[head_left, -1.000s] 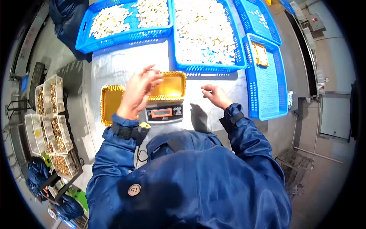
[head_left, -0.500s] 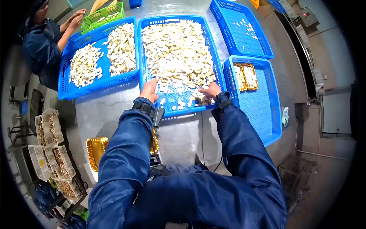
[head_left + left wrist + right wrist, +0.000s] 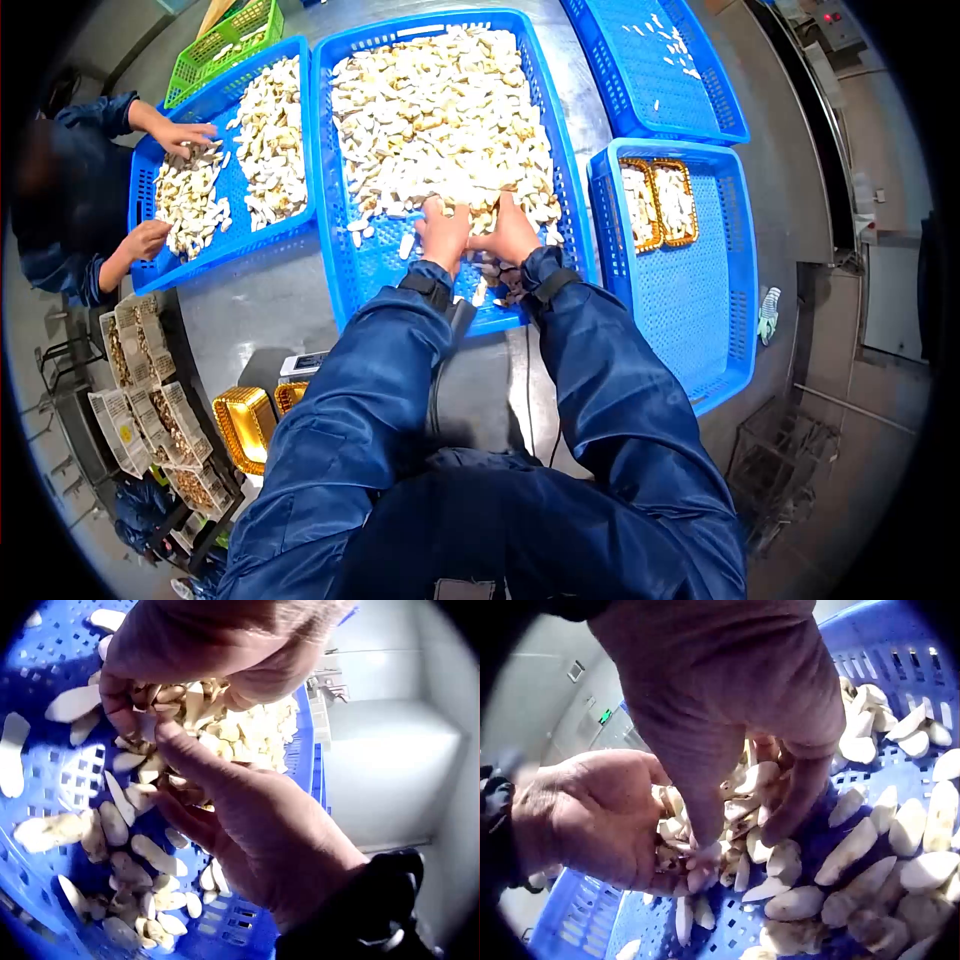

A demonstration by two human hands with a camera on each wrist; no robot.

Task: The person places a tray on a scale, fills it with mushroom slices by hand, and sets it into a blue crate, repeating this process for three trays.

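Observation:
Pale slices fill much of the middle blue crate. At its near side, the left hand and right hand meet with a bunch of slices between them. In the left wrist view, the left hand reaches down from the top and the right hand comes from below, fingers curled round the slices. The right wrist view has the right hand above, its fingers bent about slices, and the left hand cupped beside them. Loose slices lie on the crate floor.
Two filled gold trays stand in the right blue crate, with another blue crate behind. Gold trays and a scale sit at the near left. Another person's hand is over the left crate.
Both hands have gone from beside the scale into the middle crate, then drawn together around slices. The head view has shifted, and the other person's hands now reach into the left crate.

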